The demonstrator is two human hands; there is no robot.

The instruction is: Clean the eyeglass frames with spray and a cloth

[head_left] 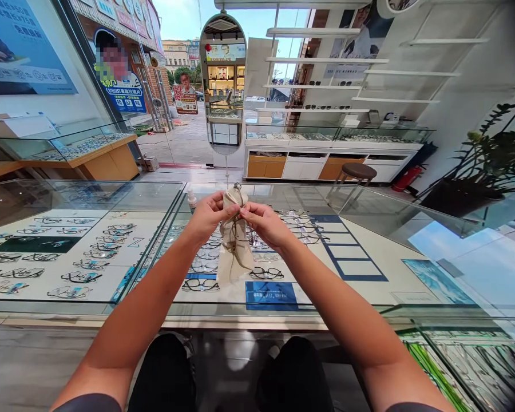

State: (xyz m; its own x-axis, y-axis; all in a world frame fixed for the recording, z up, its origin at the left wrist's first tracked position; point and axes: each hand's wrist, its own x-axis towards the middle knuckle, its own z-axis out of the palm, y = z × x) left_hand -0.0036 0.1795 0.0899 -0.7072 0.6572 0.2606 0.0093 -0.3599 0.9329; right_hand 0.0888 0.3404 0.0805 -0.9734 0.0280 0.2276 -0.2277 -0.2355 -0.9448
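Observation:
My left hand [208, 216] and my right hand [264, 222] meet in front of me above a glass display counter [369, 217]. Both are closed on a beige cloth [235, 252] that hangs down between them. A pair of thin-framed glasses [237, 189] is wrapped in the cloth; only part of the frame pokes out at the top. The left fingers pinch the cloth's upper part, the right fingers press it from the other side.
Rows of spectacles [81, 252] lie under the counter glass. A small white bottle [191, 200] stands on the counter behind my left hand. An oval mirror [223, 86], wall shelves [326, 60], a brown stool [359, 170] and a potted plant [493, 160] stand farther off.

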